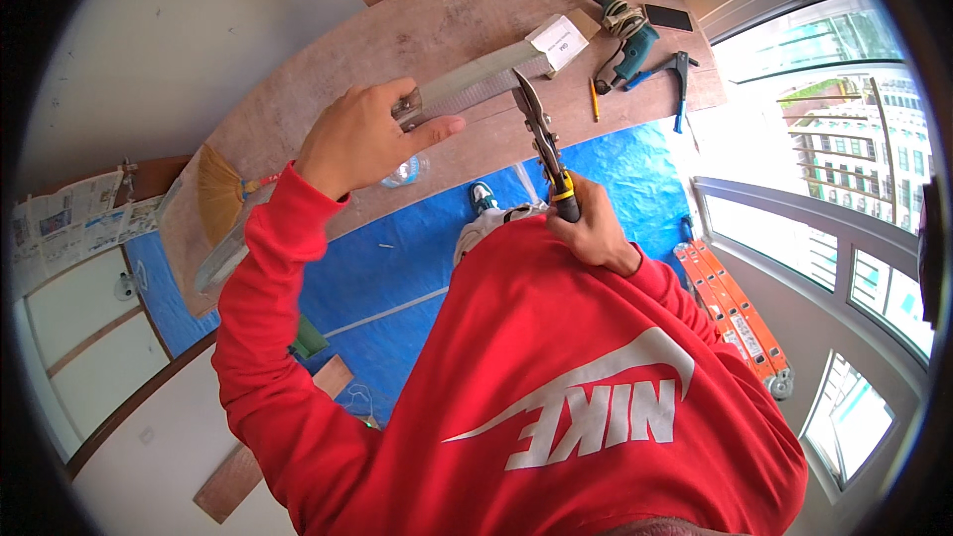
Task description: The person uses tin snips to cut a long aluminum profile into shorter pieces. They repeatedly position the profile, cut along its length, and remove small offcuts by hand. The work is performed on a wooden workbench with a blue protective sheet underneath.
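A long brown table (417,30) runs across the upper part of the view. Below it, a blue tarp (397,258) covers the floor. An orange ladder (735,313) lies on the floor at the right, beside the windows (824,129).

A long grey metal channel (476,84) is held over the table, its far end reaching toward a white box (561,42) that lies on the table. A straw broom (220,191) rests against the left end of the table.

The left hand (362,139) is closed around the near end of the metal channel, fingers wrapped over the top and thumb stretched out along its lower side. The right hand (586,223) is closed around the yellow and black handles of the tin snips (541,134), close to the person's chest. The blades of the snips point upward and meet the lower edge of the metal channel near its middle; whether the blades are open or closed on the metal cannot be told.

At the far right of the table lie a green power drill (627,32), a blue-handled hammer (680,79), a dark phone (667,17) and a pencil (594,99). A clear plastic bottle (407,171) shows just below the left hand, at the table edge. A shoe (483,199) stands on the tarp.
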`<state>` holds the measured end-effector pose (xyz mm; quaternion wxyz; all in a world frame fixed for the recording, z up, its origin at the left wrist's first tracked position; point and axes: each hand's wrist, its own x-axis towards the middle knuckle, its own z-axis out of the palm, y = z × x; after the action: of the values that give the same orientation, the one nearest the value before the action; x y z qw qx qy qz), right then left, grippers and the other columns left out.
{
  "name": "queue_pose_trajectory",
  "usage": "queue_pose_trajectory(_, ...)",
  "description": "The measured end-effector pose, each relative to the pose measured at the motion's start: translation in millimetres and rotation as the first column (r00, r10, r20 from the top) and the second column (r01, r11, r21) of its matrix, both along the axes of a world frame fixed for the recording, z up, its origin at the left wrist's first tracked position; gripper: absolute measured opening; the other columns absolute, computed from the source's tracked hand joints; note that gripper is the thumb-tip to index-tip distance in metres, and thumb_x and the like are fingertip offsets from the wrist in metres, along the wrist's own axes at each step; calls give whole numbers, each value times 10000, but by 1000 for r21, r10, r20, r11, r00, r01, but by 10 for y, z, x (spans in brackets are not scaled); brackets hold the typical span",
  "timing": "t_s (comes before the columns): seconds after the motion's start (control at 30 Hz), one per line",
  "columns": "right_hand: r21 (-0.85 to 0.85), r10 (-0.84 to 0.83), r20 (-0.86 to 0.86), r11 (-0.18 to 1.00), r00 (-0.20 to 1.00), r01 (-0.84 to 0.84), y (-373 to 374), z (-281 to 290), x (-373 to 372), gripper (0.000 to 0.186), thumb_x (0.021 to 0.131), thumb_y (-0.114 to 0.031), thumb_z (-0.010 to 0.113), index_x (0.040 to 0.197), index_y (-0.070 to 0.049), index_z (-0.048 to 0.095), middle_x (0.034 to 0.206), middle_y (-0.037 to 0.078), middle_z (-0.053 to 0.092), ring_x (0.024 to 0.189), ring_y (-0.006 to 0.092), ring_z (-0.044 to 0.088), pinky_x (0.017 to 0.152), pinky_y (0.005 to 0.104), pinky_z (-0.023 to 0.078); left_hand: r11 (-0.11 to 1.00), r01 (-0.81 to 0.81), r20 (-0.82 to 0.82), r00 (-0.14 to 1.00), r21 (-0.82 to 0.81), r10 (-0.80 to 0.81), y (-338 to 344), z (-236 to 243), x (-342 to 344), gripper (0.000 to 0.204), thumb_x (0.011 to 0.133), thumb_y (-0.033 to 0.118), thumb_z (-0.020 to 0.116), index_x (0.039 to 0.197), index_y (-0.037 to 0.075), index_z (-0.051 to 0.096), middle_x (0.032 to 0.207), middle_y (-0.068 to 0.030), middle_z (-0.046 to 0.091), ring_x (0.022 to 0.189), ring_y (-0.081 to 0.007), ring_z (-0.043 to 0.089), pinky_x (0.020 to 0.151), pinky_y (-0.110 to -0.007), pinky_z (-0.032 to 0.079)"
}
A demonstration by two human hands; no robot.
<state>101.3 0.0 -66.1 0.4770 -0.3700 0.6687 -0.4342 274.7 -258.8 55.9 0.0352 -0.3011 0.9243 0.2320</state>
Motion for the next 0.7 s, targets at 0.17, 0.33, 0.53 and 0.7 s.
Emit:
queue_pose_trajectory(0.17,53,-3,-46,999,999,5,-7,55,-7,305,790,-75,652,1072,20,587,785,28,531,730,125,470,681,311,443,998,-35,25,999,-55,37,42,-35,-25,671,861,666,731,887,0,657,715,-198,676,694,-363,692,646,-439,527)
queue_pose_trajectory(0.33,-70,15,-9,997,1000,-16,-9,-35,-65,518,786,-115,674,1285,-5,587,902,111,609,849,182,567,786,346,477,997,9,-30,1000,70,-7,-21,-85,-1,656,871,670,724,865,21,631,688,-181,642,650,-323,652,618,-417,494)
queue_pose_trajectory(0.53,11,154,39,988,987,-155,66,17,-143,578,772,-176,671,1305,1,535,991,151,602,940,270,585,883,386,467,998,23,-31,999,-51,-24,-76,-64,18,665,865,695,716,833,41,604,621,-136,581,559,-254,584,554,-390,447)
queue_pose_trajectory(0.7,39,117,13,992,993,-118,92,170,-114,434,750,-96,616,1169,-27,527,1007,61,523,948,177,501,899,320,423,996,-26,-34,999,-80,24,1,-82,27,665,847,703,731,828,51,602,607,-132,577,530,-272,583,533,-387,449)
